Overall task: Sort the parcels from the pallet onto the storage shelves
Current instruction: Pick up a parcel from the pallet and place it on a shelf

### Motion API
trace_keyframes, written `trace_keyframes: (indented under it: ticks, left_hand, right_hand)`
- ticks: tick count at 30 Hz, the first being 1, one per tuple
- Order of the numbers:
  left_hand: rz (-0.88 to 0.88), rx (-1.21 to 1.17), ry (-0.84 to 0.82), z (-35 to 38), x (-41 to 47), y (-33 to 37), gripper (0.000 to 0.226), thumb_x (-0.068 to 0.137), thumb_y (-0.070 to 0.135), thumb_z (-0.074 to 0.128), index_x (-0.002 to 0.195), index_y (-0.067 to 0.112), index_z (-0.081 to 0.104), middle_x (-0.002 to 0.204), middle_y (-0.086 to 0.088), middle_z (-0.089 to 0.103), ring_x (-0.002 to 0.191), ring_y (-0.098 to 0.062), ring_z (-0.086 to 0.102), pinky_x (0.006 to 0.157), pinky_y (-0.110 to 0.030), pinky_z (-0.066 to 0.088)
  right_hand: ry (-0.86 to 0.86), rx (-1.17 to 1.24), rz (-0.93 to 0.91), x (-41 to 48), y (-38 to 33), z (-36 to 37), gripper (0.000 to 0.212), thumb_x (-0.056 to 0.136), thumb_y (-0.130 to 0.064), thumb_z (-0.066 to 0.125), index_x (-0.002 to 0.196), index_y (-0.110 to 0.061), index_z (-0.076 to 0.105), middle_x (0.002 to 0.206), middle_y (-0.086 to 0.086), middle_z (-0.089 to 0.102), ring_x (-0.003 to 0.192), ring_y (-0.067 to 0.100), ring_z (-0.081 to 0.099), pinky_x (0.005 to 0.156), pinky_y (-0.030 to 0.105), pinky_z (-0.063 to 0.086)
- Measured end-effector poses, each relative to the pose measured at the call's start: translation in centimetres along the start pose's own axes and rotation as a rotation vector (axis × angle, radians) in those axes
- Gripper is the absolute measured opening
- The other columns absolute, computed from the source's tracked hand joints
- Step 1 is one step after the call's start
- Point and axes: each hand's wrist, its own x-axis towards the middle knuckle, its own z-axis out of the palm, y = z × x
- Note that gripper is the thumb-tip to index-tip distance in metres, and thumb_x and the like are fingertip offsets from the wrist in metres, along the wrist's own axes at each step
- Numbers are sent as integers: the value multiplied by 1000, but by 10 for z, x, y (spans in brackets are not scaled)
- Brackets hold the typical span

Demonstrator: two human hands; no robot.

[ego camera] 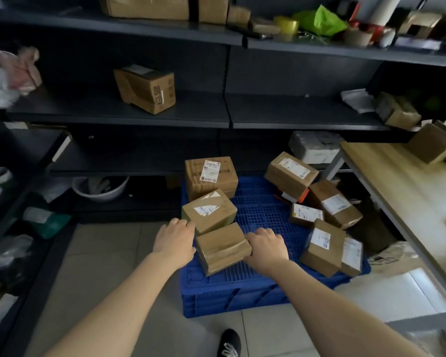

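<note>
A blue plastic pallet (263,212) on the floor carries several taped brown parcels. The nearest one, a small plain parcel (222,247), lies at the pallet's front left. My left hand (174,239) presses against its left side and my right hand (267,249) against its right side, so both hands grip it. Just behind it sits a labelled parcel (209,211), and a larger one (211,176) behind that. More parcels (327,243) are piled on the pallet's right. Dark storage shelves (119,115) rise behind, with one parcel (146,87) on the middle level.
A wooden table (407,191) stands to the right, close to the pallet. A white basin (99,188) sits under the lowest shelf. A side shelf (13,202) at left holds bags and tape rolls. My dark shoe (228,342) is on the tiled floor.
</note>
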Motion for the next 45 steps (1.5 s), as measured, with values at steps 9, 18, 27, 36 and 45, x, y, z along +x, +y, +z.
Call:
trace_keyframes:
  ticks: [9,18,27,36,45]
  left_hand:
    - [-66,-23,-153,40,119,2,50,92,37,57,135,16,44,134,-3,51,127,-23,42,99,-37,41]
    - [-147,-29,-238,89,222,-28,57,92,37,54,142,15,36,143,-5,42,131,-26,37,102,-41,36]
    - [-364,-419,-369,146,292,-66,92,84,44,69,153,14,15,151,-9,35,135,-31,37,102,-43,38]
    - [-388,-827,-462,158,269,-85,64,84,34,72,141,23,45,133,1,55,112,-18,54,88,-31,46]
    - [-510,-988,-368,135,210,-82,39,86,41,68,121,26,60,112,7,65,96,-13,59,84,-30,48]
  right_hand:
    - [-158,25,-34,121,38,22,48,92,-30,55,137,-20,45,136,10,45,128,31,38,105,43,33]
    - [-246,238,15,215,22,70,50,94,-38,54,138,-16,47,138,7,49,133,27,36,109,41,33]
    - [-232,471,231,275,-13,117,49,96,-53,41,97,-9,62,109,13,64,115,30,52,104,42,37]
    - [-144,754,459,266,-47,122,53,91,-55,52,114,-7,51,111,8,67,109,28,61,108,41,37]
    - [-155,781,369,245,-51,104,37,96,-43,52,120,-15,54,110,2,67,97,23,65,79,32,52]
